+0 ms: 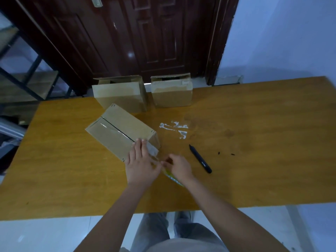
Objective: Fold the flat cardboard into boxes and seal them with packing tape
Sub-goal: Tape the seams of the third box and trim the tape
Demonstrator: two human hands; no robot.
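Left hand presses flat on the taped box; right hand pinches clear tape.

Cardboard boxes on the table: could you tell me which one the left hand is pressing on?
The nearest box, lying angled with tape along its seam; the left hand presses its corner.

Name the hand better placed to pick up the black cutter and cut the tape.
Right. The right hand lies nearest the black cutter, while the left hand presses the tape down on the box.
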